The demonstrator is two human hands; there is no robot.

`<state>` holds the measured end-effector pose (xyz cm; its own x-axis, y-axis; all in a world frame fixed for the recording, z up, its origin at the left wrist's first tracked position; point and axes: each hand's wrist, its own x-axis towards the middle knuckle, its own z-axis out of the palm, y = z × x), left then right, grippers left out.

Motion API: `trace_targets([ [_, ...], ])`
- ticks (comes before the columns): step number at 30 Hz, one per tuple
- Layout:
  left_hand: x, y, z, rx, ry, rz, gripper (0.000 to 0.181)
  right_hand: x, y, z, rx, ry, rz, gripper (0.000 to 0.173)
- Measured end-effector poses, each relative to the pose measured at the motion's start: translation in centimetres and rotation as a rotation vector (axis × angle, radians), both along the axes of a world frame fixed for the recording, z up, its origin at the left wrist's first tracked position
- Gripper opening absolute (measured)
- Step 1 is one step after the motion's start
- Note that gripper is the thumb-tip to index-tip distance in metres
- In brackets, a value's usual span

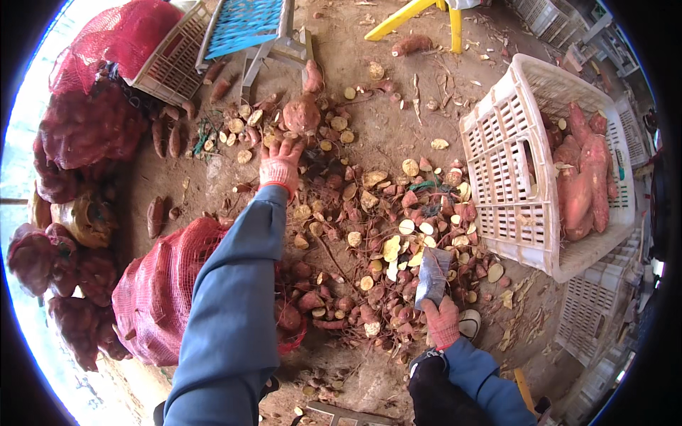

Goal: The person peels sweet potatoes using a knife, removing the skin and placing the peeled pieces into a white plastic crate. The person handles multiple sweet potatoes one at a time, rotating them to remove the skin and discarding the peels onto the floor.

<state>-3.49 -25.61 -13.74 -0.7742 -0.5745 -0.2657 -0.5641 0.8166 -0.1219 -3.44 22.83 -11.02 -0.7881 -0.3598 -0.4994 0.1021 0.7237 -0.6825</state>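
My left hand [281,161], in a pale red knit glove, stretches forward with fingers spread. Its fingertips are at the near edge of a large round sweet potato [301,114]; whether they touch it I cannot tell. My right hand [442,322], gloved alike, grips a broad-bladed knife [433,274], its handle hidden in the fist. The blade points away from me over a heap of cut sweet potato ends [373,298]. Under my left forearm stands a red mesh sack [154,298] full of tubers, partly covered by the sleeve.
At right a white plastic crate [506,199] lies tipped, with sweet potatoes [583,175] inside. Filled mesh sacks [88,125] line the left side. A stool with blue webbing [245,26] and yellow stool legs [455,29] stand ahead. Loose tubers [155,217] lie on the dirt floor.
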Motion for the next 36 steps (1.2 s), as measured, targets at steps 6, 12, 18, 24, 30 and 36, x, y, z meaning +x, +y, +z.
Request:
trace_targets([
  [6, 3.2, -0.8, -0.2, -0.184, 0.193, -0.065, 0.045, -0.5, -0.3, 1.1, 0.013, -0.025, -0.004, 0.042],
  [12, 6.7, 4.4, -0.5, 1.006, 0.697, 0.705, 0.054, -1.2, -3.2, 2.0, -0.136, -0.027, 0.094, 0.033],
  [18, 7.1, 18.0, 4.2, 1.602, 0.628, 0.73, 0.069, -4.5, -6.6, 7.2, -0.151, 0.428, 0.263, 0.025],
  [24, 6.4, 24.1, 6.9, 1.109, 0.352, 0.326, 0.051, -4.6, -6.6, 6.1, 0.054, 0.515, 0.637, 0.03],
  [30, 7.9, 27.0, 8.4, 1.478, 0.804, 0.539, 0.055, -3.5, -3.9, 1.6, -0.15, 0.291, 0.401, 0.029],
  [36, 1.9, 27.3, 9.9, 1.828, 0.983, 1.009, 0.05, -1.8, -1.8, -1.6, -0.151, 0.076, 0.025, 0.037],
])
